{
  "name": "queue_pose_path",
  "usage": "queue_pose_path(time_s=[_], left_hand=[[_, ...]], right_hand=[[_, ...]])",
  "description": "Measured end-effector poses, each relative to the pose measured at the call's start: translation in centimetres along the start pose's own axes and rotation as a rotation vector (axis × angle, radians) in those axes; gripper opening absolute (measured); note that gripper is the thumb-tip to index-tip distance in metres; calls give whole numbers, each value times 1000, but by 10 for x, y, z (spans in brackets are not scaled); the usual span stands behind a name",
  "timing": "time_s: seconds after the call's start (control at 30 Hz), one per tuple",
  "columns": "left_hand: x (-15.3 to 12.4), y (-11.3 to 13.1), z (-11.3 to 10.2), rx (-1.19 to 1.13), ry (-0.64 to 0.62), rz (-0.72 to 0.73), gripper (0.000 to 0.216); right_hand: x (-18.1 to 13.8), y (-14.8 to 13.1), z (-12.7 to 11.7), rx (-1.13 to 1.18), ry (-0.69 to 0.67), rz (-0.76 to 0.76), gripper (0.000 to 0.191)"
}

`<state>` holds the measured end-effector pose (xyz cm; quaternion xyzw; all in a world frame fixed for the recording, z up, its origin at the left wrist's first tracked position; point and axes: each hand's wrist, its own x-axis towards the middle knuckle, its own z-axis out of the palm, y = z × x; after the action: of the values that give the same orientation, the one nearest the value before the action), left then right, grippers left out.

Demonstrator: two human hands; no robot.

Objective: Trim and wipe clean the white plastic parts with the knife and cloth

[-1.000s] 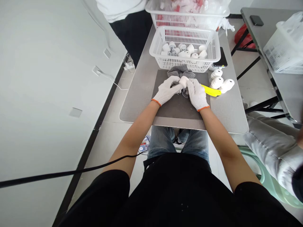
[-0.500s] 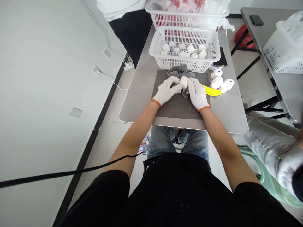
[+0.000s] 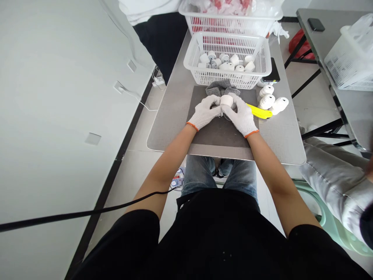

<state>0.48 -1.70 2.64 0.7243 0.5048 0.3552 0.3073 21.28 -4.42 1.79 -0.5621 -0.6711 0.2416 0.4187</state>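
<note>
Both my hands wear white knit gloves with orange cuffs and meet over a dark grey mat. My left hand and my right hand are closed together around a small white cylindrical part, which stands between the fingertips. A grey cloth lies bunched just behind and partly under the hands. A yellow plastic tool rests on the table right beside my right hand.
A white basket with several white parts stands behind the mat; a second basket sits behind it. Three white parts and a black phone lie at right. Another person's grey sleeve is at far right.
The white part has been turned in my fingers and now stands more upright with its flat top showing. My right hand has shifted slightly left around it.
</note>
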Motion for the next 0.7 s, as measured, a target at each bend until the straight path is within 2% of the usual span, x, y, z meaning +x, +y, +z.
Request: queue_pose_path(time_s=[0.1,0.17,0.3,0.37,0.57,0.63,0.7], left_hand=[[1,-5,1,-13,5,32,21],[1,-6,2,-35,4,47,22],[-5,0,3,-49,-13,22,24],[-7,5,3,-29,-28,13,28],[-4,4,6,75,-146,44,60],[-2,2,7,101,-141,45,56],[-1,2,9,94,-95,42,42]], right_hand=[[1,1,1,-5,7,9,77],[1,2,1,1,17,6,73],[1,2,2,-3,19,25,44],[1,3,3,-30,38,43,37],[3,7,4,-50,120,82,51],[2,6,4,-60,121,98,55],[2,4,4,-80,110,120,54]])
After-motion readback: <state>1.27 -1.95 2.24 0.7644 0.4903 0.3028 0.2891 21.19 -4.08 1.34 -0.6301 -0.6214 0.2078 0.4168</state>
